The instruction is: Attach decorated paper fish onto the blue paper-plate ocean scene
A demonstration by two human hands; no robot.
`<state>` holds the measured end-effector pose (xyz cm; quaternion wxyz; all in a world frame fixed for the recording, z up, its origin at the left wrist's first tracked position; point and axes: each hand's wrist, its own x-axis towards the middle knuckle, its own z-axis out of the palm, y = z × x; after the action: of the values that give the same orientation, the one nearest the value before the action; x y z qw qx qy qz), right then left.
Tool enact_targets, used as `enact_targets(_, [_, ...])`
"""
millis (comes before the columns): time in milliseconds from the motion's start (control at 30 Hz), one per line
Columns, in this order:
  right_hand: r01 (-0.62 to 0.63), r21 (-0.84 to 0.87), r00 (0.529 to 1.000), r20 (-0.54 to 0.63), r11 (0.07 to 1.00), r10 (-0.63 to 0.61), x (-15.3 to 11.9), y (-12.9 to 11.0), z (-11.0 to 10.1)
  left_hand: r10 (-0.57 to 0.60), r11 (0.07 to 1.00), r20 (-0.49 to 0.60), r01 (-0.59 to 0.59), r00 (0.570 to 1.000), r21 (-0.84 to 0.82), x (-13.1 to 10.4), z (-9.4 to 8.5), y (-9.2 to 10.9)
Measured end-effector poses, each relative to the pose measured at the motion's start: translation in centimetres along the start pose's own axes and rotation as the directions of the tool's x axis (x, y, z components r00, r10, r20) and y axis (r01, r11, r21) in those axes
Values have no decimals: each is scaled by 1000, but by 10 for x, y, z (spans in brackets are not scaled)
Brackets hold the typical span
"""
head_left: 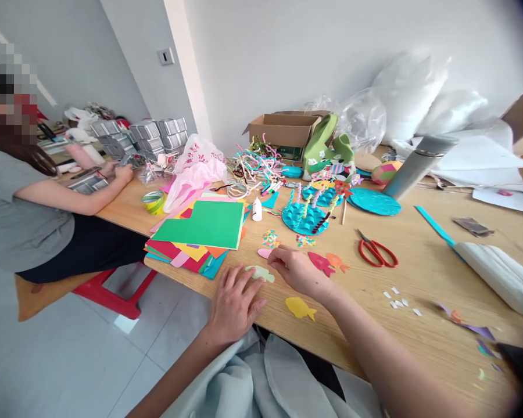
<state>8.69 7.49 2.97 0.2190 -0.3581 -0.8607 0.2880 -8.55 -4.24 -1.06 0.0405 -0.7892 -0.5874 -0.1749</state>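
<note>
My left hand (235, 302) lies with fingers spread at the table's near edge, its fingertips on a pale green paper fish (264, 275). Just right of it, my right hand (294, 268) has its fingers pinched together beside a pink paper piece (264, 253); whatever it holds is too small to make out. A red fish (319, 262) and an orange fish (336, 262) lie beyond my right wrist, and a yellow fish (300, 308) lies nearer me. Small piles of colored bits (271, 238) sit behind the hands.
Red scissors (377, 253), white paper bits (398, 303) and a pencil case (499, 273) lie to the right. Green paper (213, 225) tops a stack at left. Behind are a glue bottle (257, 209), blue discs (375, 201) and a flask (418, 165). A person (30, 203) sits at left.
</note>
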Motion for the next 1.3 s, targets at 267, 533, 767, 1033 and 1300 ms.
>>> enact_targets(267, [-6, -154, 999, 40, 988, 13, -7, 3, 24, -6, 1000, 26, 6, 1000, -15, -1, 0, 0])
enact_targets(533, [-53, -147, 997, 41, 988, 60, -8, 4, 28, -15, 1000, 14, 15, 1000, -17, -1, 0, 1])
enact_targets(767, [-73, -151, 997, 9, 986, 75, -11, 3, 31, -68, 997, 48, 69, 997, -20, 2, -3, 5])
enact_targets(1033, [-62, -176, 998, -5, 982, 62, -12, 2, 29, -83, 997, 59, 83, 995, -7, 3, -4, 7])
enact_targets(1300, [-62, -161, 998, 3, 985, 63, -11, 2, 27, -58, 998, 70, 58, 996, -2, 3, -5, 5])
